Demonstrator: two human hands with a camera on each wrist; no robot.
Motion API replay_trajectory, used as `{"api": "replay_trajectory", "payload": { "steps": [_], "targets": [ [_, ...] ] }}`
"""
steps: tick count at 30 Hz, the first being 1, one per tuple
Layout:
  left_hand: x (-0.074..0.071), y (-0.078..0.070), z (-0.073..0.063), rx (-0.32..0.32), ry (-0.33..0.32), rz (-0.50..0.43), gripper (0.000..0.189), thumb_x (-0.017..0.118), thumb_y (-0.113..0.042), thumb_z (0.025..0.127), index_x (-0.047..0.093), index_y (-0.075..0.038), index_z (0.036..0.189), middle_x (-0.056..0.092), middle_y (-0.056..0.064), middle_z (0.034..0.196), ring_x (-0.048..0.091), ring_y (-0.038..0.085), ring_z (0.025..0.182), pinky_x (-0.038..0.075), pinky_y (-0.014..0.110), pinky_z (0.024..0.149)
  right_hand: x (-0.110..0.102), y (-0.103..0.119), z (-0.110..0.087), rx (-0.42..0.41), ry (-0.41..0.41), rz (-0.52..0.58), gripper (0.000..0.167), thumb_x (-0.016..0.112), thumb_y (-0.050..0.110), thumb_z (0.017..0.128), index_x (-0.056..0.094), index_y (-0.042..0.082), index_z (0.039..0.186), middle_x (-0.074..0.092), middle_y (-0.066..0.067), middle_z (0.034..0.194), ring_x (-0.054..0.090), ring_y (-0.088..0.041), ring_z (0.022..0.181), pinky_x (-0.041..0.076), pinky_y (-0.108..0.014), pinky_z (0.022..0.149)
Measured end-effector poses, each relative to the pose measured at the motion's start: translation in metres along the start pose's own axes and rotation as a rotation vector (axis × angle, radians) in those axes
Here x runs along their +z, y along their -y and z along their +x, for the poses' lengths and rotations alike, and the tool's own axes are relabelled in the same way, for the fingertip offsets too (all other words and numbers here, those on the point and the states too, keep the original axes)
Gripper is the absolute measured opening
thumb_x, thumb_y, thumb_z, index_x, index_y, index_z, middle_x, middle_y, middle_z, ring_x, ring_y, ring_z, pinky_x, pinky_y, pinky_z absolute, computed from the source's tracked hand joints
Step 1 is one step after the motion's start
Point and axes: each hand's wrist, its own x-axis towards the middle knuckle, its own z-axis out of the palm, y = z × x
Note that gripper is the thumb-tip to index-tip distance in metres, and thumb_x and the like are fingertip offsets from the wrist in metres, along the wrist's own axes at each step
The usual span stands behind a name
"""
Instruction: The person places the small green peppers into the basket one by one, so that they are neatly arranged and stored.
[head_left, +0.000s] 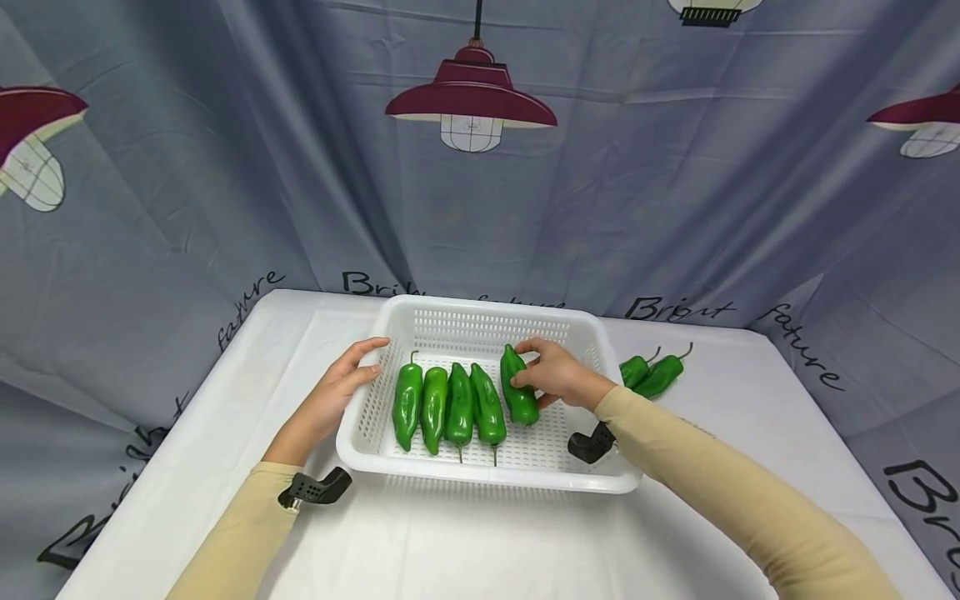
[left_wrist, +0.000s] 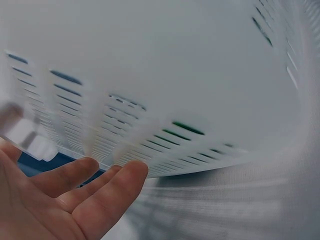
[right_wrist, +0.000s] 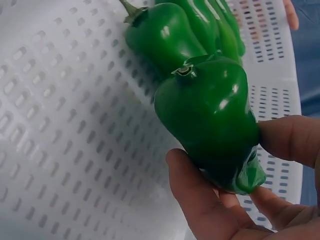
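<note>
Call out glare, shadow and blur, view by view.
Head: small bright glints on the peppers, a soft shadow on the cloth just in front of the basket; left wrist: basket wall dim and greyish, a smeared patch at the left edge too blurred to identify; right wrist: white highlights on the held pepper, which looks fairly sharp.

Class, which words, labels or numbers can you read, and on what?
"Bright": curtain, behind the table's right.
"fature": curtain, either side of the table.
"Bri": curtain, behind the basket; partly hidden, like the next word.
"Br": curtain, right edge; cut off.
Curtain word, lower left: too skewed to read.
Marks at right sleeve: too small.
</note>
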Motion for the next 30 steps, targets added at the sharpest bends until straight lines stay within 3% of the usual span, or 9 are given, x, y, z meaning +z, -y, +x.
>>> {"api": "replay_trajectory", "payload": {
  "steps": [30],
  "targets": [
    [0.000,-0.001,0.001,-0.006,-0.008,0.016,0.049,0.038,-0.013,0.108,0.027,-0.004,0.154,0.026,0.026,0.162,0.061,0.026,0.116,0.061,0.036,0.085,0.018,-0.005,0.006,0.078,0.030,-0.067,0.070,0.067,-0.001,0.091,0.036,0.005,0.153,0.061,-0.028,0.126,0.070,-0.032,0.096,0.064,-0.044,0.065]
  ]
}}
